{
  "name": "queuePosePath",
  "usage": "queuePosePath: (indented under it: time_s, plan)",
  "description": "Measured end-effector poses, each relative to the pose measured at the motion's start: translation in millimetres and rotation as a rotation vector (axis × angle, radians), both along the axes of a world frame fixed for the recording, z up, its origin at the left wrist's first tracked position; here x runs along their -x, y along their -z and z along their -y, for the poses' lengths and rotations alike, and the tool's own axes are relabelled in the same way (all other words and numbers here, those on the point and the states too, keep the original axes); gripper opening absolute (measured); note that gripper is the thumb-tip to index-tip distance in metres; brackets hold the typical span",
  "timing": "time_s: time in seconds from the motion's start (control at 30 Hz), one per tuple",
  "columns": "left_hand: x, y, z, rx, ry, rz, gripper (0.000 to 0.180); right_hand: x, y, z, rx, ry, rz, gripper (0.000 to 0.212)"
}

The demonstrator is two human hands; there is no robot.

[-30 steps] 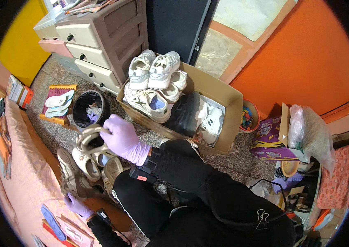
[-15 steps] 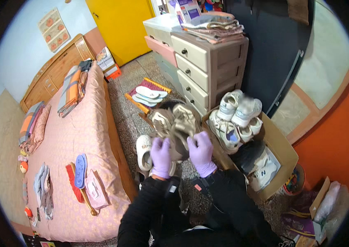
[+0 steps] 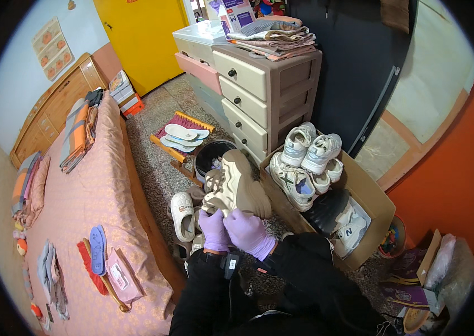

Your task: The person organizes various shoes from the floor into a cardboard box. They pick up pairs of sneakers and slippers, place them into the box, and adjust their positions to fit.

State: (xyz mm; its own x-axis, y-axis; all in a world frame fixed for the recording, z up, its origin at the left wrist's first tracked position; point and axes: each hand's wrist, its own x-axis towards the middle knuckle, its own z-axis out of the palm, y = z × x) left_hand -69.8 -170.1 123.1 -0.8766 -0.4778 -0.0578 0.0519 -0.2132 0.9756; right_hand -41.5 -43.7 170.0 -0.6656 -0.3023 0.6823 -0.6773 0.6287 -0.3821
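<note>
Now beige sneakers [image 3: 242,182] sit just beyond fingertips, tipped sideways, pale wavy sole edge showing; half second ago, openings faced up and hands stood apart. Left hand [image 3: 213,231] and right hand [image 3: 250,232] have come together, fingers curled nearly closed on near end of pair; exact pinch hidden. Pair seems now handled together, judging by grip. White clog [image 3: 182,215] just left of fingers. Dark bin [image 3: 205,152] beyond them, partly behind sneakers. Right of fingers, open carton [image 3: 371,190] holding white sneakers [image 3: 298,185]. Farther left, bed [image 3: 108,201].
</note>
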Motion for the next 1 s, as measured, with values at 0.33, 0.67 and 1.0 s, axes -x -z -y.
queuePosePath:
  time_s: [0.33, 0.67, 1.0]
  plan:
    - [-11, 6, 62, -0.823, 0.489, -0.105, 0.048, -47, -86, -26, 0.257, -0.190, -0.199, 0.034]
    - [-3, 45, 73, -0.583, 0.464, -0.152, 0.058, -48, -103, -40, 0.187, 0.004, 0.424, 0.123]
    - [13, 16, 62, 0.016, 0.675, -0.246, 0.032, -29, -90, -109, 0.881, -0.116, 0.877, 0.107]
